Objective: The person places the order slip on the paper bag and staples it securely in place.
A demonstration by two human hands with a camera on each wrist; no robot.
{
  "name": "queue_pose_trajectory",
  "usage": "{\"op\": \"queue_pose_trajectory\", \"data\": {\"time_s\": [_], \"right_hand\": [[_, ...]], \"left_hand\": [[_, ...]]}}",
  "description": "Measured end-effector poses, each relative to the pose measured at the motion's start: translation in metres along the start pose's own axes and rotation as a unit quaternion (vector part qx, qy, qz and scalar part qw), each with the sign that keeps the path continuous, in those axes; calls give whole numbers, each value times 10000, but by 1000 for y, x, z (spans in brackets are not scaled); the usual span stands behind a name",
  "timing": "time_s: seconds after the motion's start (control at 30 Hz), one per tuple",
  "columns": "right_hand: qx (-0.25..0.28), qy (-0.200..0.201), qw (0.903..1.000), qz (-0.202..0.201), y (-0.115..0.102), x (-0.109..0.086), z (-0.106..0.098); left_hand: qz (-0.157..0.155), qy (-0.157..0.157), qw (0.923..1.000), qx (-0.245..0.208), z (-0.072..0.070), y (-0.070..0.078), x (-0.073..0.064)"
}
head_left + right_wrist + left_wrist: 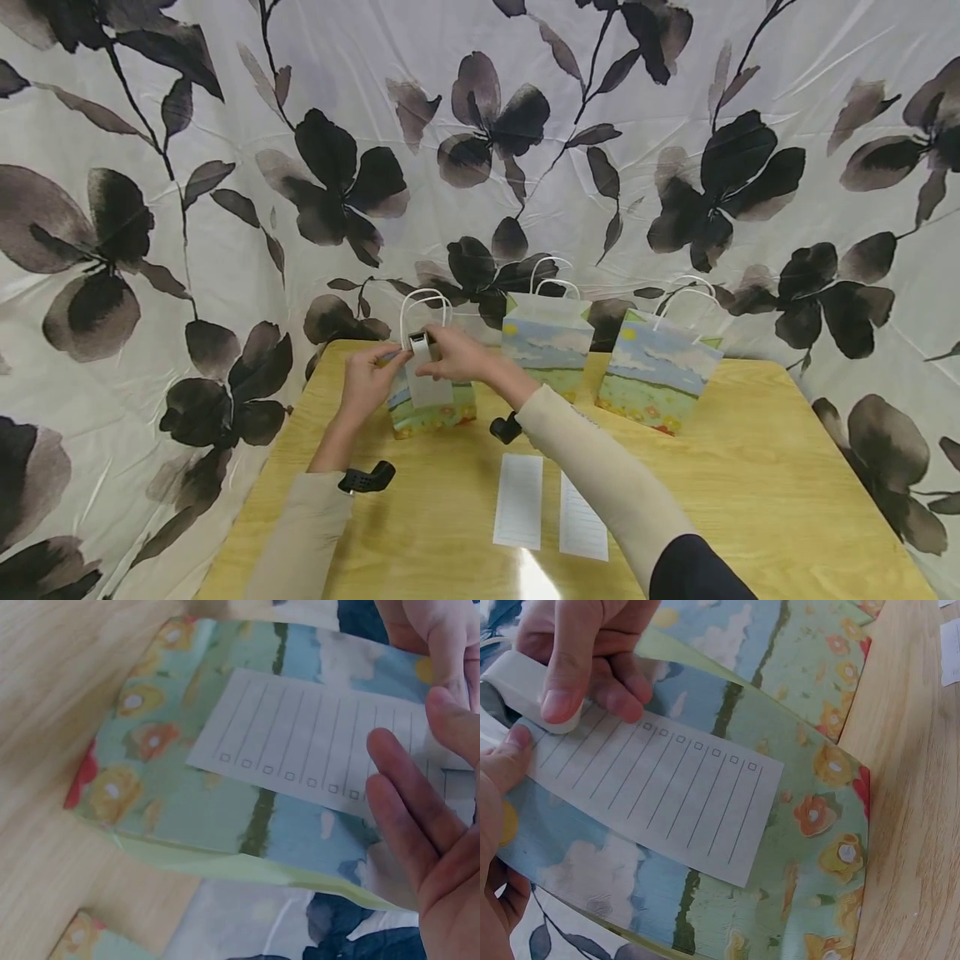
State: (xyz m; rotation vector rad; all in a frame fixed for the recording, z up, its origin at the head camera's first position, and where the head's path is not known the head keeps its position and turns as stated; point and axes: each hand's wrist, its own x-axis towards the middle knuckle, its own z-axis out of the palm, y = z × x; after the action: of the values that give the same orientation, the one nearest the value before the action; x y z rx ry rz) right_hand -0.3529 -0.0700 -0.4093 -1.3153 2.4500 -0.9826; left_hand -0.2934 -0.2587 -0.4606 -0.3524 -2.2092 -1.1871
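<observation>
A paper gift bag [435, 419] painted with sky, meadow and flowers stands at the table's left, white handles up. Against its front lies a white lined checklist slip [682, 787] with small tick boxes. My left hand [367, 383] pinches the slip and the bag's top edge, thumb on the slip. From above, my right hand [465, 357] grips a small white stapler [536, 684] over the slip's upper end, at the bag's rim. The right thumb presses on the stapler's top, while its other fingers partly cover the slip.
Two matching gift bags, one in the middle [546, 350] and one at the right [660, 379], stand along the back of the wooden table [750, 500]. Two more slips lie in front, one [517, 500] left of the other [583, 521]. A floral curtain [600, 208] hangs behind.
</observation>
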Motion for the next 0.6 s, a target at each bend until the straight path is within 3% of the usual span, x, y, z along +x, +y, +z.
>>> {"op": "queue_pose_trajectory", "data": {"time_s": [0.1,0.33,0.47,0.6], "right_hand": [[199,94,9997,-40,3,-5,4],[538,13,9985,-92,4,-3,-1],[545,176,9982,-163,2,-1,-3],[440,39,9990,26,1,-1,-2]], "left_hand": [[-57,-22,10000,-18,2,1,-4],[-117,-59,9999,5,1,5,0],[-138,40,9999,-65,-1,8,3],[-81,49,9999,33,0,5,1]]}}
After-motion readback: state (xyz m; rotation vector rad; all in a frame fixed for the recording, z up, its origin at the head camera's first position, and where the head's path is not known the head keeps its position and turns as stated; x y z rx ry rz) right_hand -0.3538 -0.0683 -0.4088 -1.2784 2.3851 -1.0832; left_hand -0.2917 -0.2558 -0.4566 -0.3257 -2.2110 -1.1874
